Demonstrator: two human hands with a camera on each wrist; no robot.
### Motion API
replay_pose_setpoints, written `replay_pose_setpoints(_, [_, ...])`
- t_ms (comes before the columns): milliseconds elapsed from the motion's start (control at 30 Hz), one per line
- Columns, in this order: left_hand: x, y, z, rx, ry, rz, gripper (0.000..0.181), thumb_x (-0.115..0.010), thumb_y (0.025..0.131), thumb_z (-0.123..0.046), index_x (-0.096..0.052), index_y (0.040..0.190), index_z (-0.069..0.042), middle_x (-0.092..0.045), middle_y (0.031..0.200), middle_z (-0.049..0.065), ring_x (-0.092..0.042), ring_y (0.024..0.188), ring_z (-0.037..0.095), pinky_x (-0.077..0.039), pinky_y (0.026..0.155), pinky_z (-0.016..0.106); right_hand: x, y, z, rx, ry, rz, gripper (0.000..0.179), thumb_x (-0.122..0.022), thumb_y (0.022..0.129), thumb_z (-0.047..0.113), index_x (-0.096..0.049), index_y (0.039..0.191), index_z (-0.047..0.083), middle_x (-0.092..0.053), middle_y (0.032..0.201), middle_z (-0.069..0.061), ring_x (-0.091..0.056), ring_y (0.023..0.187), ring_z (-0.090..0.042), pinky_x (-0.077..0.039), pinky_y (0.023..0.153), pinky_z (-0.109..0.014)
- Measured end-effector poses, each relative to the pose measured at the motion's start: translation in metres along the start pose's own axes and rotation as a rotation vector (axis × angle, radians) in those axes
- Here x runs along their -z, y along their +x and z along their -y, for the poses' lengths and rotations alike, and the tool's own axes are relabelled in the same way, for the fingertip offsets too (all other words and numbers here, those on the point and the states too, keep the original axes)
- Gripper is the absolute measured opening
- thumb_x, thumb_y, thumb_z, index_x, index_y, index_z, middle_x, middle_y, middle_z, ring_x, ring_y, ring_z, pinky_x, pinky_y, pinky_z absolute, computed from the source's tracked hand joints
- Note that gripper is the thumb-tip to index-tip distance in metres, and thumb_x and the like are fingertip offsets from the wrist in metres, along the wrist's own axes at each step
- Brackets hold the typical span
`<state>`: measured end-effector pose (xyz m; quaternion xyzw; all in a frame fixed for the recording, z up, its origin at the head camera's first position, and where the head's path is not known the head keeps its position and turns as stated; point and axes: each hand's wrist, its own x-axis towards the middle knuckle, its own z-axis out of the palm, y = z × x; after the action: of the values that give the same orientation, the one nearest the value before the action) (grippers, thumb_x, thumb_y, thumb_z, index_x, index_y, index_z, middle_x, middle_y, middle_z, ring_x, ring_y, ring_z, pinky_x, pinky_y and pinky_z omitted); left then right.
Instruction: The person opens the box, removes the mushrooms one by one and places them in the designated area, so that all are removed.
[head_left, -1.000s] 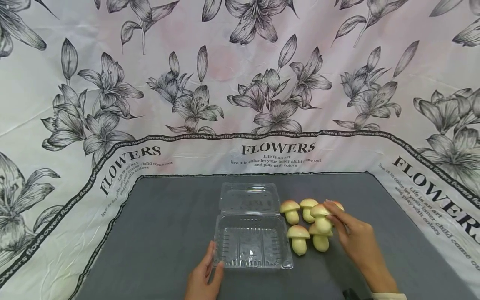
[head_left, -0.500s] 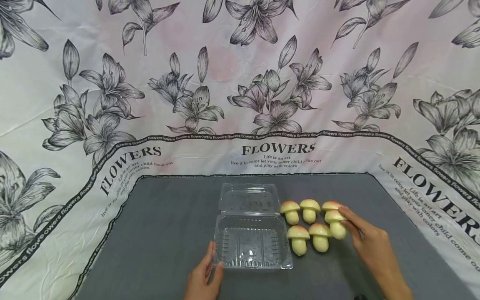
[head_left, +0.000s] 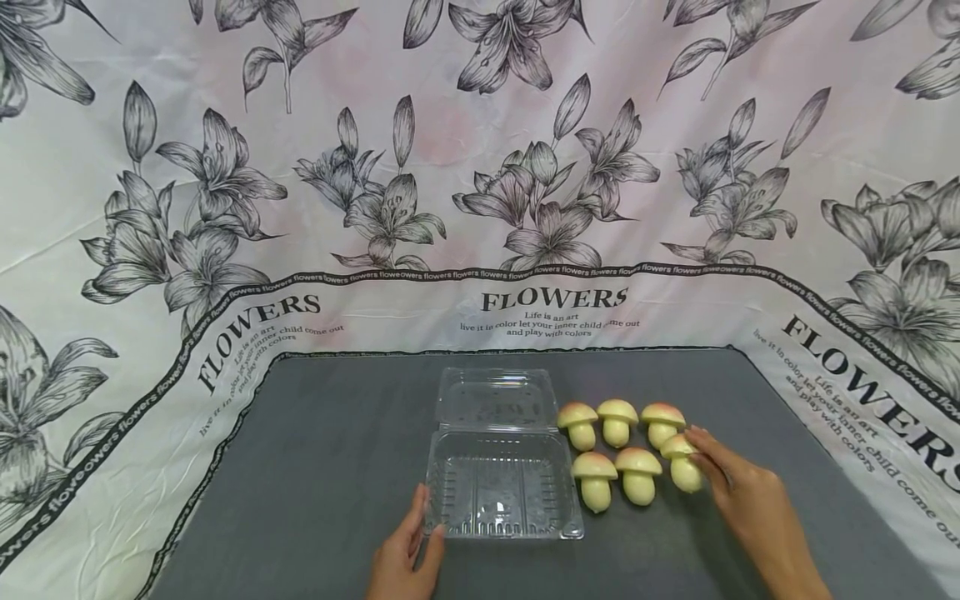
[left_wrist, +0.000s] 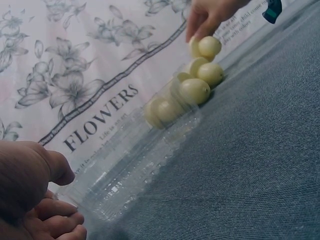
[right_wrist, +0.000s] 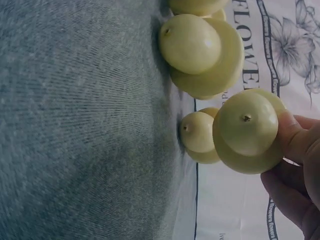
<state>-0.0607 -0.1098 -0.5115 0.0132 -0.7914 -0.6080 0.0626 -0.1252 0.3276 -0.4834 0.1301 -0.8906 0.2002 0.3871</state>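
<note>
My right hand (head_left: 750, 500) pinches a toy mushroom (head_left: 684, 467) by its cap; the mushroom has a pale yellow stem and a reddish-tinged top. In the right wrist view the held mushroom (right_wrist: 248, 125) shows its stem end, with thumb and fingers on the cap's rim. Several like mushrooms (head_left: 637, 479) stand in two rows left of that hand. Beside them lies a clear plastic clamshell box (head_left: 498, 492), lid (head_left: 497, 398) folded back, nothing inside. My left hand (head_left: 405, 550) holds the box's near left corner between thumb and fingers, as the left wrist view (left_wrist: 42, 185) also shows.
A dark grey cloth (head_left: 322, 467) covers the table. Behind it and along both sides hangs a white curtain (head_left: 555, 208) printed with flowers and lettering. A dark strap-like object (left_wrist: 272, 11) shows near the right wrist in the left wrist view.
My right hand has carried its mushroom rightward and down, from above the rows to the right end of the front row. The left hand and box stay put.
</note>
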Motion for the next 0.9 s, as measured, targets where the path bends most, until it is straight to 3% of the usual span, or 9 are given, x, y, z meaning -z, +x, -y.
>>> replay_pose_setpoints(100, [0.0008, -0.0001, -0.0005, 0.0, -0.001, 0.001, 0.066, -0.072, 0.101, -0.01, -0.043, 0.156, 0.011, -0.048, 0.156, 0.028, -0.048, 0.143, 0.045, -0.044, 0.112, 0.051, -0.0009, -0.0007, 0.0002, 0.001, -0.021, 0.041, 0.056, -0.088, 0.08, 0.0, -0.077, 0.132, 0.019, -0.076, 0.122, -0.013, -0.069, 0.115, -0.009, -0.054, 0.085, -0.051])
replay_pose_setpoints(167, [0.0012, -0.0001, -0.001, 0.001, -0.001, 0.0, 0.066, -0.072, 0.101, -0.009, -0.043, 0.155, 0.011, -0.049, 0.155, 0.028, -0.048, 0.143, 0.045, -0.043, 0.112, 0.051, -0.0017, -0.0012, 0.0002, 0.005, -0.026, 0.066, 0.055, -0.088, 0.08, 0.0, -0.077, 0.131, 0.017, -0.076, 0.122, -0.015, -0.075, 0.106, -0.031, -0.054, 0.085, -0.055])
replay_pose_setpoints(233, [0.0017, -0.0002, -0.0016, 0.004, 0.0, 0.0, 0.066, -0.072, 0.101, -0.01, -0.043, 0.155, 0.011, -0.049, 0.155, 0.028, -0.048, 0.143, 0.045, -0.043, 0.112, 0.051, -0.0025, -0.002, -0.0003, 0.009, -0.022, 0.088, 0.053, -0.088, 0.079, -0.001, -0.077, 0.129, 0.014, -0.075, 0.123, -0.017, -0.075, 0.099, -0.043, -0.054, 0.084, -0.058])
replay_pose_setpoints(467, [0.0032, -0.0008, -0.003, 0.025, 0.02, 0.008, 0.066, -0.073, 0.101, -0.012, -0.043, 0.156, 0.009, -0.049, 0.156, 0.027, -0.049, 0.143, 0.044, -0.045, 0.111, 0.051, -0.0035, -0.0054, -0.0017, -0.001, -0.02, 0.14, 0.052, -0.088, 0.08, -0.002, -0.076, 0.129, 0.01, -0.074, 0.123, -0.021, -0.076, 0.095, -0.045, -0.059, 0.077, -0.064])
replay_pose_setpoints(900, [0.0021, 0.0009, -0.003, 0.066, 0.026, 0.019, 0.067, -0.073, 0.101, -0.013, -0.043, 0.157, 0.008, -0.048, 0.157, 0.025, -0.047, 0.145, 0.043, -0.045, 0.112, 0.052, -0.0079, -0.0103, -0.0008, 0.054, -0.03, 0.094, 0.054, -0.091, 0.07, -0.007, -0.077, 0.121, 0.004, -0.076, 0.116, -0.023, -0.076, 0.084, -0.045, -0.059, 0.067, -0.063])
